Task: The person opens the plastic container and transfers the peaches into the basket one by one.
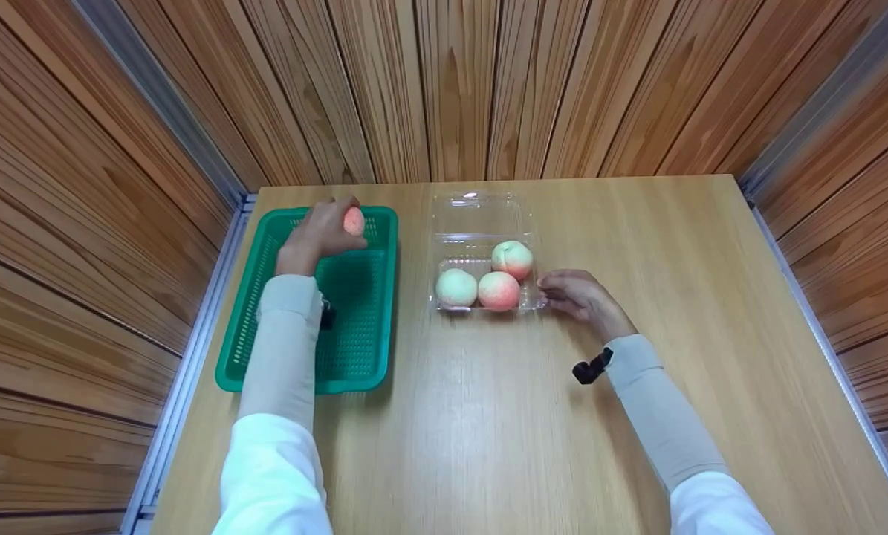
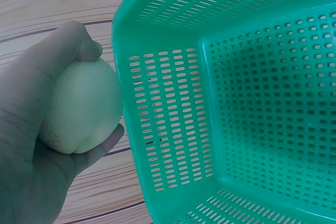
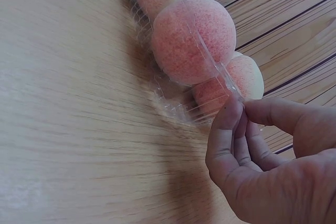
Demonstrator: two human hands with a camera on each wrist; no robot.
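Left hand (image 1: 321, 230): gripping one peach (image 1: 354, 221) at far end of green basket (image 1: 354, 334), scene left. Right hand (image 1: 579, 295): pinching right rim of clear container (image 1: 482, 217), three peaches (image 1: 498, 291) inside.

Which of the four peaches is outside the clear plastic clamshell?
The peach gripped by the left hand; the other three peaches sit in the clamshell, which the right hand pinches.
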